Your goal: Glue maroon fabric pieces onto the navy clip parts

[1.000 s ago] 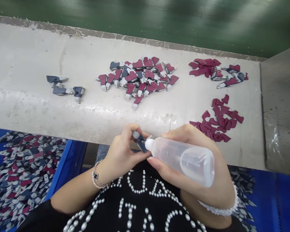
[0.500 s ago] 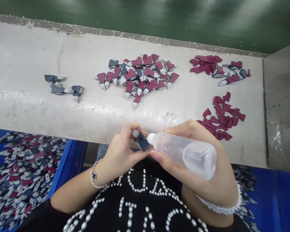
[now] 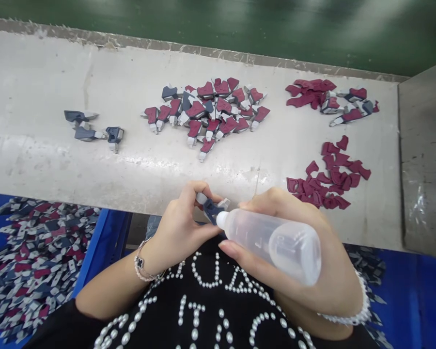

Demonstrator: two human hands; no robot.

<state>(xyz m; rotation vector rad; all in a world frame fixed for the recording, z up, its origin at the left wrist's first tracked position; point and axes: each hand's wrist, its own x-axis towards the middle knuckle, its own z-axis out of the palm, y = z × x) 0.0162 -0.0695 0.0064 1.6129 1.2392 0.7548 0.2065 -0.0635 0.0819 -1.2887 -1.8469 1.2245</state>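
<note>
The fingers of the left hand pinch closely on a small navy-and-grey moulded piece, turning it toward the nozzle of a translucent squeeze bottle, wrapped in the right hand; maroon-topped pieces sit within reach on the pale bench.

Parts pile on bench, loose pieces right, few parts left, bin below

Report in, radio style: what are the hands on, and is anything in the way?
Left hand pinching small navy-and-grey piece. Right hand gripping translucent plastic squeeze bottle, white tip at the piece. Nothing in the way.
</note>
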